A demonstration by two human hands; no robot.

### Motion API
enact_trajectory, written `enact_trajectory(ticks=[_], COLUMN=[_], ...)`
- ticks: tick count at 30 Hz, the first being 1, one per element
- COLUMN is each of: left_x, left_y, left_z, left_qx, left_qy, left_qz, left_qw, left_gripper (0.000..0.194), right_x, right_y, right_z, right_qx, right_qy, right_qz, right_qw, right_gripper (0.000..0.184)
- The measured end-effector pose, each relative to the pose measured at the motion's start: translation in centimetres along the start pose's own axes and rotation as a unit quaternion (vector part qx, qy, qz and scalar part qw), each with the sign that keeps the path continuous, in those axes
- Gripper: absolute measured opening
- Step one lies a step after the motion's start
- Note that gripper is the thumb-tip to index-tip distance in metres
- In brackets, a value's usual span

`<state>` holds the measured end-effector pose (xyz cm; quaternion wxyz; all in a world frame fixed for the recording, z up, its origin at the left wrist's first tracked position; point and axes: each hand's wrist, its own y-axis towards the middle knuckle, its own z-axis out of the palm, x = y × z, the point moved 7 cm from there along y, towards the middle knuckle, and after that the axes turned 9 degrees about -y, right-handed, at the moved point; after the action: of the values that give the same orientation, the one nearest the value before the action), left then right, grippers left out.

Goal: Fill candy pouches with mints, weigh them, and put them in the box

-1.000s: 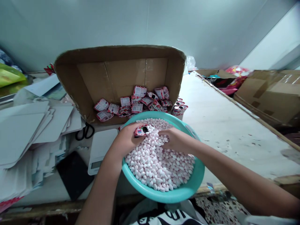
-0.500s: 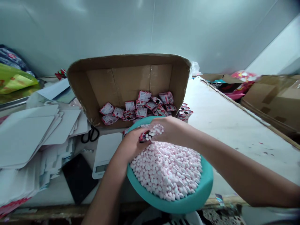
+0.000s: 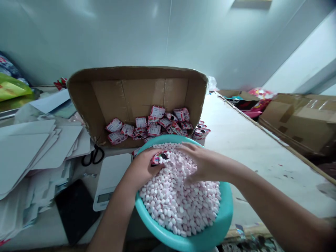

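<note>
Packet [image 3: 155,160], red-printed, 1: over left side of turquoise basin [image 3: 225,206], 1, of pale pellets [image 3: 181,213], uncountable | black scissors [image 3: 92,158], 1 | white scale [image 3: 117,167], 1 | left hand [image 3: 141,167], 1: fingers wrapped round packet | right hand [image 3: 203,161], 1: fingers spread, at pellets, contact cannot be told | packet lettering: too small to read

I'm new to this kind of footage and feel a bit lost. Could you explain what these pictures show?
There is no machine: a person works bare-handed, filmed by one head-worn camera looking forward and down. The left hand holds a small printed packet, with white pieces at its dark opening. The right hand is open over the pinkish-white pieces in a turquoise basin. Behind it, a cardboard box faces us with more packets inside. On the left are a white scale, black scissors and stacked white cards.
</note>
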<state>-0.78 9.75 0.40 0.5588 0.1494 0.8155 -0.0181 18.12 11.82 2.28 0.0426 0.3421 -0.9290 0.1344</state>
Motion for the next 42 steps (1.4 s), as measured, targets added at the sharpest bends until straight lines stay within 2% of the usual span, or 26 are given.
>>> enact_trajectory(ticks=[2, 5, 8, 12, 17, 20, 22, 26, 29, 33, 36, 39, 42], left_x=[0.1, 0.2, 0.4, 0.5, 0.5, 0.4, 0.3, 0.0, -0.2, 0.0, 0.2, 0.1, 0.0], left_y=[0.0, 0.0, -0.1, -0.1, 0.0, 0.0, 0.0, 0.0, 0.0, 0.0, 0.0, -0.1, -0.1], left_z=[0.0, 0.0, 0.0, 0.0, 0.0, 0.0, 0.0, 0.0, 0.1, 0.0, -0.1, 0.0, 0.1], left_qx=[-0.004, -0.006, -0.007, -0.006, -0.007, -0.010, -0.007, 0.001, 0.010, 0.006, -0.003, 0.005, 0.009], left_qy=[0.001, 0.006, 0.011, 0.009, 0.012, 0.013, 0.011, 0.001, -0.008, 0.011, 0.019, 0.002, -0.020], left_qz=[0.004, 0.000, -0.003, 0.003, 0.006, 0.009, 0.005, 0.009, 0.024, 0.025, 0.017, 0.019, 0.015], left_qw=[1.000, 1.000, 1.000, 1.000, 1.000, 1.000, 1.000, 1.000, 1.000, 1.000, 1.000, 1.000, 1.000], left_gripper=[0.038, 0.039, 0.040, 0.039, 0.041, 0.041, 0.040, 0.040, 0.044, 0.046, 0.046, 0.048, 0.045], right_x=[-1.1, -1.3, -0.5, -0.3, -0.4, 0.0, 0.6, 2.2, 3.4, 5.3, 5.4, 5.0, 4.3], right_y=[-0.6, -1.3, -1.9, -1.8, -0.4, 0.5, 0.8, 1.4, 2.1, 3.6, 3.9, 2.9, 1.1], right_z=[2.9, 5.1, 5.0, 4.1, 4.0, 3.2, 1.9, -2.3, -4.4, -4.8, -4.5, -4.8, -5.4], right_qx=[0.080, 0.110, 0.084, 0.020, 0.023, 0.045, 0.044, -0.019, -0.049, -0.069, -0.073, -0.085, -0.131], right_qy=[-0.001, 0.020, 0.060, 0.101, 0.111, 0.081, 0.074, 0.090, 0.069, 0.054, 0.037, 0.033, 0.050], right_qz=[0.004, -0.004, -0.013, 0.019, 0.044, 0.042, 0.029, 0.004, 0.000, -0.049, -0.041, -0.025, 0.000], right_qw=[0.997, 0.994, 0.995, 0.995, 0.993, 0.995, 0.996, 0.996, 0.996, 0.995, 0.996, 0.995, 0.990], right_gripper=[0.127, 0.129, 0.110, 0.080, 0.046, 0.022, 0.015, 0.010, 0.015, 0.030, 0.030, 0.034, 0.033])
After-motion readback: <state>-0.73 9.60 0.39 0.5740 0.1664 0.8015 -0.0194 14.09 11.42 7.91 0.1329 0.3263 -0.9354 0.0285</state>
